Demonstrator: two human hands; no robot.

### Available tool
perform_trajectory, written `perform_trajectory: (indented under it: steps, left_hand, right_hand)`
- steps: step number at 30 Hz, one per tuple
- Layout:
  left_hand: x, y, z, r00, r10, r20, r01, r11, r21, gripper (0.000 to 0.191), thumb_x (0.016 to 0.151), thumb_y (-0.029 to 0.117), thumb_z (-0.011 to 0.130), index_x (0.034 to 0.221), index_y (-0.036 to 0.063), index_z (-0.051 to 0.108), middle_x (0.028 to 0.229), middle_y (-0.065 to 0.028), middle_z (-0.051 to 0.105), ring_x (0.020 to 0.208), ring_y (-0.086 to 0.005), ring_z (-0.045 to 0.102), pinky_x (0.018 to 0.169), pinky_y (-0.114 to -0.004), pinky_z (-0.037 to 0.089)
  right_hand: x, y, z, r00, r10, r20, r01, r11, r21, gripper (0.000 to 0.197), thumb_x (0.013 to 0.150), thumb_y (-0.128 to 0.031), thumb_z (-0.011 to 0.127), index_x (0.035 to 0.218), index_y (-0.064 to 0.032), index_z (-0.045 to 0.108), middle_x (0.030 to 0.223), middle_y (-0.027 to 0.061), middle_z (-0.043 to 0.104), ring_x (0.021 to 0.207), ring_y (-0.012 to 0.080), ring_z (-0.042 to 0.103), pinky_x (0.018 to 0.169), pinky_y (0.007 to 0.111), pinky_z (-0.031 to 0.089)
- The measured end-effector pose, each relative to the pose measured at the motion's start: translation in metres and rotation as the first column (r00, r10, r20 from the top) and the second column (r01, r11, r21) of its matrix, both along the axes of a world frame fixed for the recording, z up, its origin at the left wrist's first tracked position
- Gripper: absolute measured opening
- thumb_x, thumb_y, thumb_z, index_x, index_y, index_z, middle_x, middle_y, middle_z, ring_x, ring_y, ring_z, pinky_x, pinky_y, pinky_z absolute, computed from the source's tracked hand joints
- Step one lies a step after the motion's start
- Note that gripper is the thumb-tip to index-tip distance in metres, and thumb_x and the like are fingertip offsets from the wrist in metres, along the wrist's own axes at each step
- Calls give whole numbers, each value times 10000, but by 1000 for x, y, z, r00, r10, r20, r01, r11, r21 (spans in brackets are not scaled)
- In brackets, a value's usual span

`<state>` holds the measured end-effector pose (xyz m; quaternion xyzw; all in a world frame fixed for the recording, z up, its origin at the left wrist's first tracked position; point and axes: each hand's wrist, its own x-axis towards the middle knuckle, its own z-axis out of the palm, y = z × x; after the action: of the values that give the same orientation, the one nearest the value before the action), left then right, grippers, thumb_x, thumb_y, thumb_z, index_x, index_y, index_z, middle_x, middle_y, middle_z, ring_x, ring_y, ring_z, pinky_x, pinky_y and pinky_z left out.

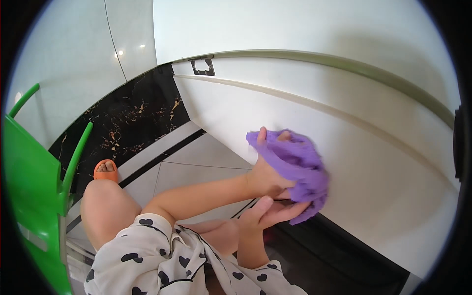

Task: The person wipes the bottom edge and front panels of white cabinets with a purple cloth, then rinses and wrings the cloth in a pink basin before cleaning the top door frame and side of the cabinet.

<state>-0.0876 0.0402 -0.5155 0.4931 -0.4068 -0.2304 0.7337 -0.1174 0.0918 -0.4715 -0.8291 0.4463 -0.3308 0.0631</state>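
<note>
A purple cloth (306, 158), apparently a cleaning rag, is bunched and draped around my left hand (271, 173). My left fingertips poke up through its folds and grip it. Just below, my right hand (274, 214) holds the lower part of the same cloth, thumb raised and fingers reaching under it. Both hands are close together in front of a large white panel (368, 184). Whether the cloth touches that panel cannot be told. Folds of cloth hide several fingers.
Above the panel runs a recessed groove (313, 57) with a dark metal bracket (202, 67). A green plastic chair (33, 177) stands at left, near my orange slipper (110, 170). Black marbled stone (136, 107) edges the pale wall. A dark object (324, 254) lies beneath the panel.
</note>
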Motion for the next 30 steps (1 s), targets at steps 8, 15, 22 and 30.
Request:
perform_trajectory:
  steps: [8,15,22,30]
  left_hand:
    - [0,-20,-95,906,88,-415,13,972,234,481,730,367,599,1115,79,595,1175,-163,533,1177,-400,435,1028,-617,201]
    - [-5,0,-137,812,192,-551,48,919,391,483,739,345,602,1113,40,583,1213,-212,474,1186,-438,380,1026,-607,207]
    - [23,-36,-60,930,224,-292,-180,969,170,487,749,324,605,1111,1,570,1250,-262,415,1195,-476,325,1024,-596,213]
    - [66,-54,-52,971,236,-38,-237,970,-58,543,730,365,594,1191,78,575,1278,-211,431,1247,-424,347,1039,-599,184]
  right_hand:
    - [9,-17,-63,893,80,-443,27,973,229,610,864,-188,600,1347,85,345,1241,284,496,1186,373,485,994,471,355]
    - [37,-26,-89,698,220,-682,-38,962,271,472,899,-211,566,1315,-11,464,1169,186,601,1097,382,539,894,463,413]
    - [39,-26,-6,895,130,-426,-7,960,279,518,873,-229,604,1280,63,472,1229,224,544,1151,390,500,996,474,340]
    - [45,-39,-14,877,131,-463,-24,973,229,644,847,-152,624,1348,125,330,1264,303,490,1225,380,466,1018,450,342]
